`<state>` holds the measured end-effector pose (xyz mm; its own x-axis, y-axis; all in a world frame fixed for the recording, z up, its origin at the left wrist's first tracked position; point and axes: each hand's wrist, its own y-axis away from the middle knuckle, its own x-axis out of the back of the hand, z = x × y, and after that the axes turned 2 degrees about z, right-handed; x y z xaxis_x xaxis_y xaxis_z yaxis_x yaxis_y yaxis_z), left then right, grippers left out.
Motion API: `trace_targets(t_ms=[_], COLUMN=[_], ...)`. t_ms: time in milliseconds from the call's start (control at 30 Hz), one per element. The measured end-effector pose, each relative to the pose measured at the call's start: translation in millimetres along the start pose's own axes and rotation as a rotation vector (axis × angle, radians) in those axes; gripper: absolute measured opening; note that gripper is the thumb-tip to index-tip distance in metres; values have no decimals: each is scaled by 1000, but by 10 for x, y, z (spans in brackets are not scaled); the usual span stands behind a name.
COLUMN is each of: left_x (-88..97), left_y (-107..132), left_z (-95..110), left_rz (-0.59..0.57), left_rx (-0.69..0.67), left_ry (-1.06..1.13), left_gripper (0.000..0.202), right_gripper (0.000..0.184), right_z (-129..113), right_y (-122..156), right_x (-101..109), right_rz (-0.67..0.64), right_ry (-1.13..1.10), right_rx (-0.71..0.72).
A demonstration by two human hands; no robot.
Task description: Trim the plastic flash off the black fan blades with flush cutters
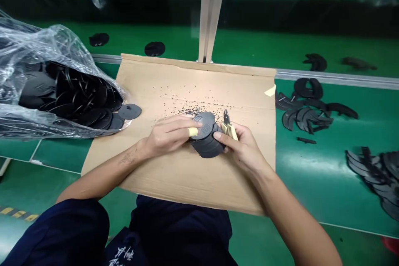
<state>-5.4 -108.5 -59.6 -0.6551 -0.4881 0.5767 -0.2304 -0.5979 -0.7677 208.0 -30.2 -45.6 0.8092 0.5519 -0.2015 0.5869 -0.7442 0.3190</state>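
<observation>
Over the cardboard sheet (174, 174), both hands meet at a stack of black round plastic discs (208, 149). My left hand (170, 135), with yellow tape around a finger, grips the top disc (204, 124), which shows raised marks. Its other fingers are partly hidden beneath. My right hand (245, 145) has its thumb on the edge of the stack and also holds side cutters (229, 125) with pale yellow handles, tips pointing away from me. Whether the cutters' jaws are apart is too small to tell. Small black trimmings (195, 110) lie scattered just beyond the discs.
A clear plastic bag (56, 50) full of black discs lies at left, with a loose disc (130, 111) by its mouth. Curved black pieces (305, 112) are heaped on the green table at right, more (377, 178) nearer me. A metal post (212, 12) rises behind the cardboard.
</observation>
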Motion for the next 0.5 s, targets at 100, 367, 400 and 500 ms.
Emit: trace_targets(t_ms=[100,367,400,500], left_x=[13,-5,-7,7], left_y=[35,106,121,150], left_z=[-21,6,1,-12], left_rz=[27,-17,-25,-44], left_rx=[4,-14,-9,4], left_ry=[17,23,36,45], left_gripper=[15,21,23,25], right_gripper=[45,47,47,47], right_z=[6,-3,-10,-29], right_y=[-16,-35,-35,-32], right_x=[5,-6,-8,-3], right_rz=[13,40,41,40], right_ry=[-51,-38,-18,42], right_rx=[-30,22,32,52])
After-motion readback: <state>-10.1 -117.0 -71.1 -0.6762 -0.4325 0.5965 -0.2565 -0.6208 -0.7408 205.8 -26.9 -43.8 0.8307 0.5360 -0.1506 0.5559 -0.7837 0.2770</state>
